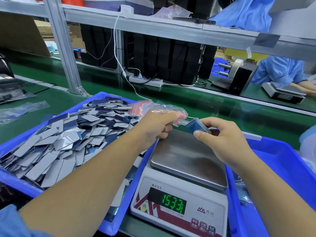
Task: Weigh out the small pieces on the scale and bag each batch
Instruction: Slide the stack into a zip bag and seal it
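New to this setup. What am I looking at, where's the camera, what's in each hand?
There is no robot: a person's two bare hands, filmed by one head-worn camera looking forward and down. The left hand pinches a small clear zip bag with a red strip. The right hand grips a stack of small blue rectangular pieces beside the bag's mouth. Below them a white digital scale has a bare steel pan and a lit green display. On the left, a blue plastic tray holds a heap of grey and blue pieces.
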A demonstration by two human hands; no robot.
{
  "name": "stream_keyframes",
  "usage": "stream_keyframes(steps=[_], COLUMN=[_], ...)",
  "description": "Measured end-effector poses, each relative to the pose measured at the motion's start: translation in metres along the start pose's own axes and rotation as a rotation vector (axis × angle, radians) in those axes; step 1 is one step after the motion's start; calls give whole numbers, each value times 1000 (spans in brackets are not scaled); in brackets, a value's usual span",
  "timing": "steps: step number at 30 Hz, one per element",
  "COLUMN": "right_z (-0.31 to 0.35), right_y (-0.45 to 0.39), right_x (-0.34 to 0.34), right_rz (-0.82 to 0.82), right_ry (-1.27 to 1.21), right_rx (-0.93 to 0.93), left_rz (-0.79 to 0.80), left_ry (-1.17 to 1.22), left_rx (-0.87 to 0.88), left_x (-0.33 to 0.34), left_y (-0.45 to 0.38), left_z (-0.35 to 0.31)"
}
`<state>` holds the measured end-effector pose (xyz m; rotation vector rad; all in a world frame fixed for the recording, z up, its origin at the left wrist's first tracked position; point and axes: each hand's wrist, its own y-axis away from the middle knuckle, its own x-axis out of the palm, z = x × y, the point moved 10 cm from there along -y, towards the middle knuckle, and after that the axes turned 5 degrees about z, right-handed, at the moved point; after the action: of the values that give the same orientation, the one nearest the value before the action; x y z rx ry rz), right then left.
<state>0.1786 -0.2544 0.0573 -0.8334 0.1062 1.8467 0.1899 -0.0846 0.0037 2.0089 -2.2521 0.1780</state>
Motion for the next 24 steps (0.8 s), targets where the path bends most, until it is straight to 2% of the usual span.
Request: stream_keyframes(steps=[6,16,21,24], right_z=[12,23,22,15], right_y=[3,5,6,5], right_x=[-3,-4,-7,-7], right_rz=[-62,-137,-194,-197], right_ry=[-71,60,92,25], right_rx=[-79,-153,-133,-79], left_rz=[31,93,134,164], left_ry=[52,53,65,4], left_rx=[6,-23,-36,-21], left_x=[3,18,24,28], left_y=[2,7,9,10], left_z=[-2,-1,-1,-2])
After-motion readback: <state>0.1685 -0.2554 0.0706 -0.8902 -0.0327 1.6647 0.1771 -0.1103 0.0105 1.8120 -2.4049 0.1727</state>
